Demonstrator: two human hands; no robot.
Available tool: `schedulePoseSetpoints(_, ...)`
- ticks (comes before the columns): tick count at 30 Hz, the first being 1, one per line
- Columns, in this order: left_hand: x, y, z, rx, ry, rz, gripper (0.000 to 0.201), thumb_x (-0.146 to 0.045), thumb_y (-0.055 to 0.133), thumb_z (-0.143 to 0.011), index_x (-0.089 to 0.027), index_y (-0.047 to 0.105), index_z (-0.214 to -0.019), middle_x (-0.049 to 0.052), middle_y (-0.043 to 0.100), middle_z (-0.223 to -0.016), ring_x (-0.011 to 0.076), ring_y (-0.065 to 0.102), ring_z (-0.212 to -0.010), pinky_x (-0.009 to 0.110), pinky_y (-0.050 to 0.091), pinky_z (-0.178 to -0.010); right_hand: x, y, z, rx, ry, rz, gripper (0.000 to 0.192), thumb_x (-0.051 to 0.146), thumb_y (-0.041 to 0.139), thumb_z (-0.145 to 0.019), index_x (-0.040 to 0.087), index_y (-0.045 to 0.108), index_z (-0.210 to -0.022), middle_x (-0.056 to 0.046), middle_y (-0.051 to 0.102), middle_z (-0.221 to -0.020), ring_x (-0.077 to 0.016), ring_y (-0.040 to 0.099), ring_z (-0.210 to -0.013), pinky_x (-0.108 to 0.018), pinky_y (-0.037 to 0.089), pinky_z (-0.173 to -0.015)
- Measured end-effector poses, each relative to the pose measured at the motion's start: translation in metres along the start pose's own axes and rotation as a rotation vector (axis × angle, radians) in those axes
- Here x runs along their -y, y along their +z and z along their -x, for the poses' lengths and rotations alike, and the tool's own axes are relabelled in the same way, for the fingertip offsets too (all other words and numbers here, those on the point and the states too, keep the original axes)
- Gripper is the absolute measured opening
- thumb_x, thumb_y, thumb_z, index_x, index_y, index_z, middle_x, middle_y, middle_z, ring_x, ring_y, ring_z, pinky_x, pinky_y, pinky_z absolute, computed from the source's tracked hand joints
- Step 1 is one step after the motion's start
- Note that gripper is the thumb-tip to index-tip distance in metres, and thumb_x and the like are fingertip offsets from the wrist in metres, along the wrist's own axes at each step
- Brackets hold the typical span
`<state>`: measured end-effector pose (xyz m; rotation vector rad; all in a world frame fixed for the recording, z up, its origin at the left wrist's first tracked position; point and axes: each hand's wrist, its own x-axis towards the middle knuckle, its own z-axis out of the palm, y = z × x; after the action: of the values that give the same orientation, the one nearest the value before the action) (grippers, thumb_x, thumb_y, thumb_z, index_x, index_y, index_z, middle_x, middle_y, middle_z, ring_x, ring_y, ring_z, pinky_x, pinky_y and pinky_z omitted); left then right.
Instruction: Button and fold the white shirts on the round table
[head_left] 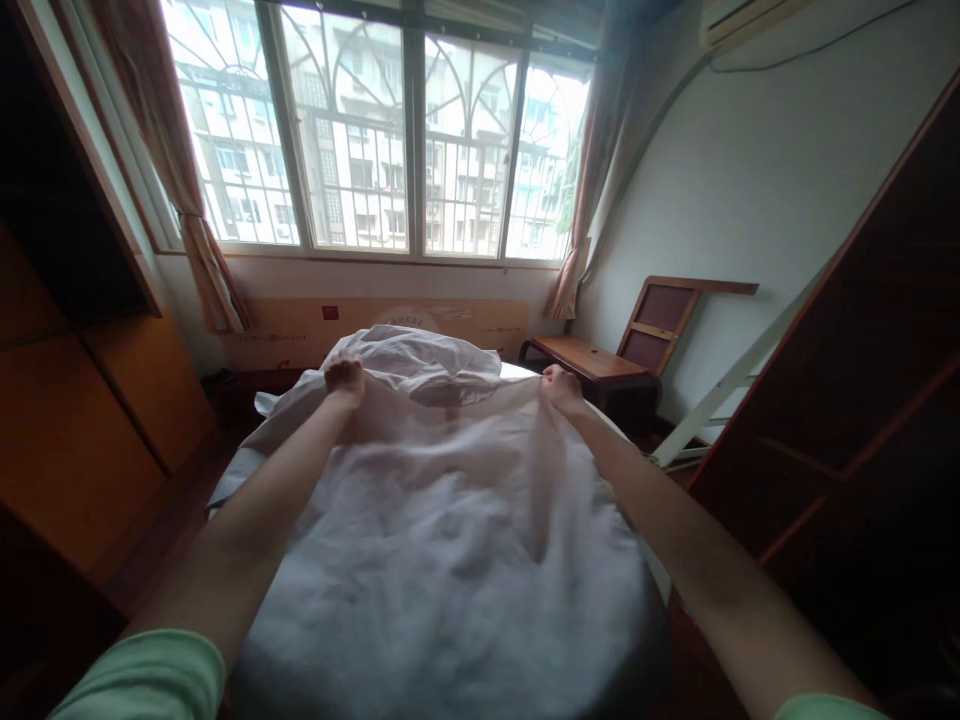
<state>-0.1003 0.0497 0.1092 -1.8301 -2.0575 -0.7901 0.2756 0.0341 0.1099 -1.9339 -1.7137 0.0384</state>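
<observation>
A large pale sheet (450, 560) hangs and spreads below my outstretched arms. My left hand (345, 378) is closed around its upper edge on the left. On the right, my right hand (561, 388) grips the same edge in a fist, and the cloth falls in a fold beneath it. Between the two hands the edge sags slightly. Beyond the hands, more of the white cloth lies bunched and wrinkled. A strip of white surface shows under it beside my right hand; what bears the sheet is mostly hidden.
A barred window (409, 140) with tied curtains (206, 260) fills the far wall, above a long cardboard panel (285, 335). To the right are a low wooden table (585, 358), a wooden frame (658, 318), a white ladder-like stand (697, 420) and a dark wooden cabinet (847, 400). Orange-brown cabinets (67, 440) stand left.
</observation>
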Motion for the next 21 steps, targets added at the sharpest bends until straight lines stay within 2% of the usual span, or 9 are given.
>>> schedulePoseSetpoints(2, -0.005, 0.018, 0.016, 0.018, -0.002, 0.028, 0.037, -0.013, 0.026, -0.086, 0.001, 0.049, -0.111, 0.025, 0.056, -0.099, 0.0299, 0.057, -0.094, 0.039, 0.043, -0.076, -0.002, 0.028, 0.012, 0.099, 0.036, 0.020, 0.049, 0.030, 0.051, -0.079, 0.006, 0.044, -0.121, -0.021, 0.056, -0.115, -0.0284, 0.052, -0.106, -0.033, 0.039, -0.085)
schedulePoseSetpoints(4, -0.010, 0.034, 0.034, 0.033, 0.018, 0.045, 0.039, -0.012, 0.029, -0.085, 0.001, 0.043, -0.119, 0.024, 0.057, -0.101, 0.0294, 0.056, -0.097, 0.038, 0.042, -0.079, -0.004, 0.054, 0.029, 0.168, 0.003, 0.040, 0.063, 0.035, 0.055, -0.077, 0.004, 0.035, -0.129, -0.022, 0.043, -0.130, -0.0283, 0.043, -0.118, -0.032, 0.035, -0.091)
schedulePoseSetpoints(6, -0.012, 0.048, 0.052, 0.031, 0.040, 0.069, 0.044, -0.014, 0.034, -0.082, 0.001, 0.039, -0.123, 0.024, 0.056, -0.107, 0.0301, 0.052, -0.104, 0.037, 0.040, -0.084, -0.007, 0.076, 0.047, 0.163, -0.046, 0.069, 0.062, 0.036, 0.051, -0.080, 0.006, 0.032, -0.131, -0.020, 0.035, -0.137, -0.0278, 0.033, -0.125, -0.034, 0.029, -0.098)
schedulePoseSetpoints(9, -0.009, 0.059, 0.072, -0.028, 0.084, 0.164, 0.049, -0.017, 0.041, -0.079, -0.001, 0.037, -0.126, 0.024, 0.051, -0.117, 0.0305, 0.046, -0.113, 0.038, 0.037, -0.093, -0.013, 0.095, 0.064, 0.160, -0.094, 0.113, 0.054, 0.037, 0.041, -0.085, 0.009, 0.035, -0.130, -0.018, 0.034, -0.138, -0.0278, 0.028, -0.128, -0.041, 0.022, -0.101)
schedulePoseSetpoints(12, -0.001, 0.060, 0.083, -0.073, 0.159, 0.216, 0.049, -0.019, 0.042, -0.079, -0.007, 0.038, -0.126, 0.020, 0.048, -0.123, 0.0284, 0.043, -0.116, 0.037, 0.034, -0.097, -0.021, 0.096, 0.069, 0.170, -0.137, 0.128, 0.049, 0.036, 0.038, -0.087, 0.010, 0.038, -0.129, -0.017, 0.037, -0.137, -0.0269, 0.032, -0.126, -0.043, 0.023, -0.101)
schedulePoseSetpoints(15, 0.003, 0.052, 0.087, -0.055, 0.240, 0.163, 0.047, -0.018, 0.041, -0.080, -0.011, 0.041, -0.126, 0.017, 0.053, -0.117, 0.0268, 0.048, -0.111, 0.036, 0.036, -0.094, -0.026, 0.089, 0.069, 0.114, -0.182, 0.133, 0.044, 0.028, 0.041, -0.086, 0.010, 0.041, -0.126, -0.015, 0.043, -0.132, -0.0256, 0.038, -0.121, -0.040, 0.028, -0.098)
schedulePoseSetpoints(19, -0.007, 0.037, 0.083, 0.071, 0.312, 0.155, 0.047, -0.022, 0.041, -0.082, -0.017, 0.039, -0.129, 0.012, 0.061, -0.105, 0.0253, 0.057, -0.096, 0.034, 0.043, -0.080, -0.020, 0.081, 0.068, 0.023, -0.263, 0.140, 0.042, 0.017, 0.045, -0.081, 0.011, 0.044, -0.123, -0.014, 0.056, -0.116, -0.0240, 0.047, -0.109, -0.033, 0.035, -0.091)
schedulePoseSetpoints(21, -0.016, 0.031, 0.075, 0.169, 0.318, 0.159, 0.042, -0.024, 0.043, -0.081, -0.021, 0.046, -0.123, 0.010, 0.064, -0.100, 0.0245, 0.059, -0.091, 0.032, 0.043, -0.075, -0.012, 0.080, 0.066, 0.032, -0.251, 0.137, 0.047, 0.018, 0.048, -0.080, 0.012, 0.041, -0.126, -0.013, 0.060, -0.108, -0.0231, 0.052, -0.102, -0.031, 0.039, -0.085)
